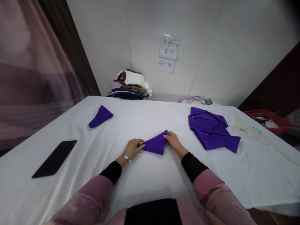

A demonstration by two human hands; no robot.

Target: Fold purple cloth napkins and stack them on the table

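Purple cloth, dead centre of the frame, folded into a slim triangle: smooth, soft-looking fabric, narrow tip to the left, broad edge to the right, 1 sharp corner pointing up. Under it spreads the white tablecloth, a faint sheen on it, long creases sweeping through the lower left of the frame.

In from the bottom come 2 pink sleeves with black cuffs, both arms angled inward to the cloth. The left hand lies low, a silver bracelet at its wrist; the right hand leans in from the other side, back of the hand up.

And the fingers! On the left, thumb and fingers nearly together, the narrow tip caught between them. On the right, fingers bent and close, pinching near the upper corner; how firmly, I cannot tell.

Over at the right of the frame, a loose purple pile, all overlapping flaps. Left of centre, a folded purple wedge, tapering downward, and below it a flat black slab, hard-edged. Up at the back, a stack of clothes in soft layers, and right of that a handwritten sign on the pale wall.
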